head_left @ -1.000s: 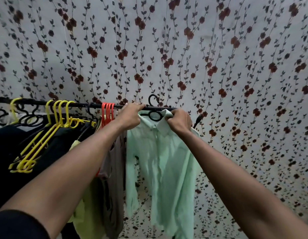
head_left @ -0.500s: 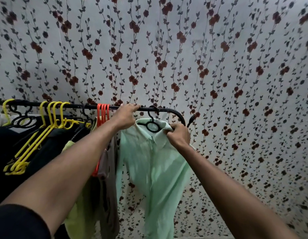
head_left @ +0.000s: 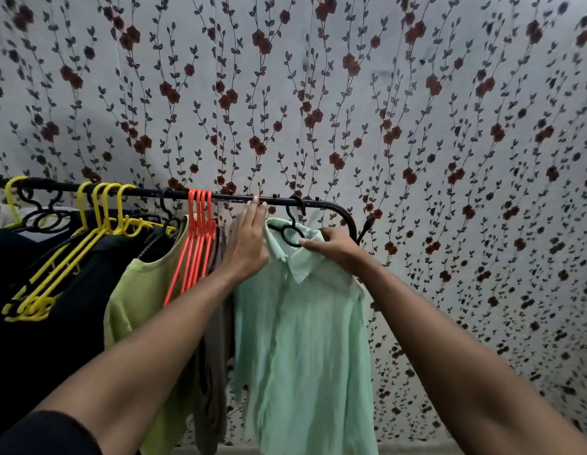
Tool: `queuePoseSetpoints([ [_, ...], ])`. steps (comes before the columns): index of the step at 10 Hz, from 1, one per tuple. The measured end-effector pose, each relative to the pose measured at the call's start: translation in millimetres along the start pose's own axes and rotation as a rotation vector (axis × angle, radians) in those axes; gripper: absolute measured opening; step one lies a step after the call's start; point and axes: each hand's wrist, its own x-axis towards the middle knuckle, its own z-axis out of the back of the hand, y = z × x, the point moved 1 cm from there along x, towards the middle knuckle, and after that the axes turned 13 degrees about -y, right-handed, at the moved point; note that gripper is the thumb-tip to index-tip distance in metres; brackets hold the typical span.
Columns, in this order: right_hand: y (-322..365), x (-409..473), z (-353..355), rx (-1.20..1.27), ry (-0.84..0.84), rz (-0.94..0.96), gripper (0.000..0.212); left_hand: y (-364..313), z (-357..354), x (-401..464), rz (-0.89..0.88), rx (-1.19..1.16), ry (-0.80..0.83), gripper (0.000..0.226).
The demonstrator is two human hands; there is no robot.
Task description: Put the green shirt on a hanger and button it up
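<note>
We see the green shirt hanging on a black hanger, whose hook sits over the black rail near the rail's right end, where the bar curves downward. The shirt hangs in front of the flowered wall, collar up, body falling straight down.

Our right hand is at the collar, its fingers curled and pinching the collar cloth just beside the hanger's round loop. Our left hand reaches up on the shirt's left side with fingers held straight, their tips touching the rail; the palm lies against the left shoulder of the shirt. It holds nothing that we can make out.

Left of the shirt on the same rail hang a brownish garment, a bunch of orange hangers, a yellow-green top, several yellow hangers and dark clothes. Whether the shirt's buttons are fastened we cannot tell from here.
</note>
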Motion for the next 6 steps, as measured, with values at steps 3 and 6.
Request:
queuePoseSetpoints([
  [3,12,1,-1,0.23,0.147,-0.076,0.051,-1,-18,-23,0.228,-0.214,0.099,0.077],
  [6,39,-38,21,0.195,0.036,-0.029,0.039,-8,46,-12,0.089,-0.117,0.266,0.072],
])
